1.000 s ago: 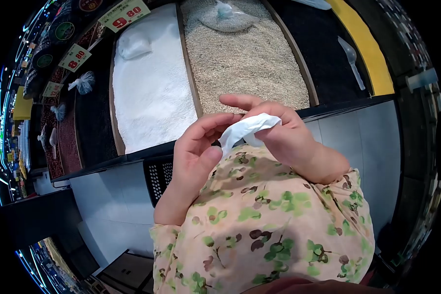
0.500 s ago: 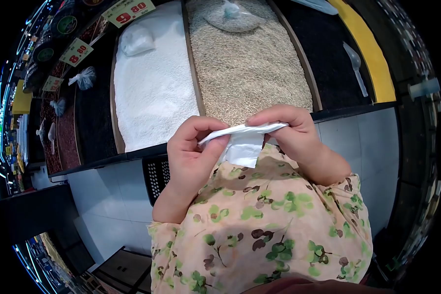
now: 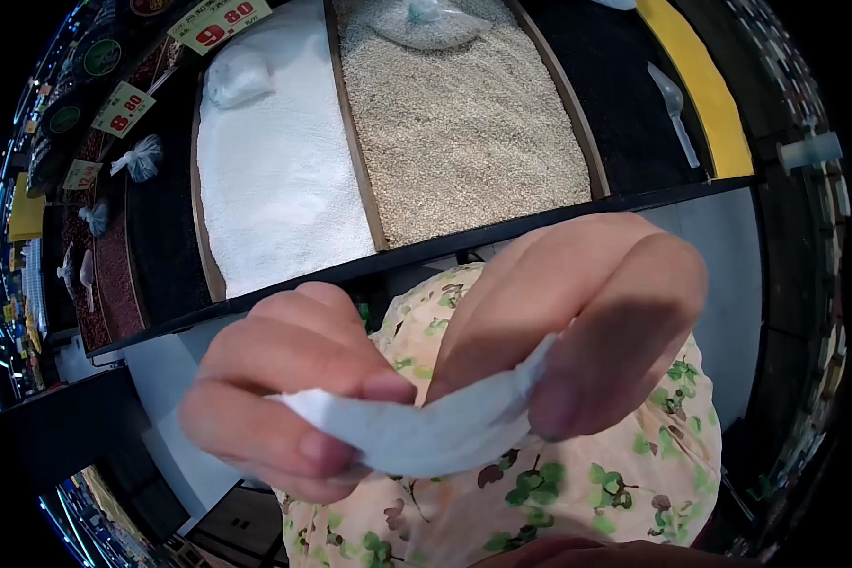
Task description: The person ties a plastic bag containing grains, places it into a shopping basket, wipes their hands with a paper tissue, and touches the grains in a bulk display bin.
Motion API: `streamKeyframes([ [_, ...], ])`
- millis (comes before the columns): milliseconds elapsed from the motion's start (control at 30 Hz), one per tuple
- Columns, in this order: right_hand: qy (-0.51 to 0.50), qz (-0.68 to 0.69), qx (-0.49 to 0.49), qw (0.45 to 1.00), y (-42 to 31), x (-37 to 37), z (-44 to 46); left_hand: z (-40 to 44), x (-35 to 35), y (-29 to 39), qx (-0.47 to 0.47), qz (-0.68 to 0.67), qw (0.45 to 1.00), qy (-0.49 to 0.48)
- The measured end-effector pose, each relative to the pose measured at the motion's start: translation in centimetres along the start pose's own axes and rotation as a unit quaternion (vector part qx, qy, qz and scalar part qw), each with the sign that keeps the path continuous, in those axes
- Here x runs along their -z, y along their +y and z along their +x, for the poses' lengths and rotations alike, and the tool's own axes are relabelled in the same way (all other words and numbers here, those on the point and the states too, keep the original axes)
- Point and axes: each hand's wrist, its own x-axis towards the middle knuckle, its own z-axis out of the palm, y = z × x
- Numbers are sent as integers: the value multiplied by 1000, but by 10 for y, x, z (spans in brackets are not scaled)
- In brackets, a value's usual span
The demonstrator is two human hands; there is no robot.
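A folded white tissue [image 3: 435, 435] is stretched between my two hands, close to the camera. My left hand [image 3: 279, 379] pinches its left end between thumb and fingers. The right end is gripped by my right hand [image 3: 587, 312], whose thumb and fingers are pressed together on it. Between the hands the tissue sags in a shallow curve. Below and behind it is the floral fabric [image 3: 549, 473] I wear, with green and brown leaf prints.
Beyond my hands is a bulk-food bin of white grains [image 3: 284, 180], beside one of beige grains [image 3: 464, 133]. Dark-filled bins flank them; a clear scoop [image 3: 674, 114] lies in the right one. Price signs [image 3: 220, 24] stand at upper left. A black ledge [image 3: 426, 248] edges the bins.
Both hands have risen toward the camera with the tissue and look much larger. The hanging flap of tissue no longer shows. The bins have shifted slightly left and up in view.
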Motion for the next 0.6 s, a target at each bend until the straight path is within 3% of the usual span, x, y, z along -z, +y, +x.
streamKeyframes([
  [600,9,-34,-104,994,4,0,-15,-11,-6,7,-18,-31,999,-28],
])
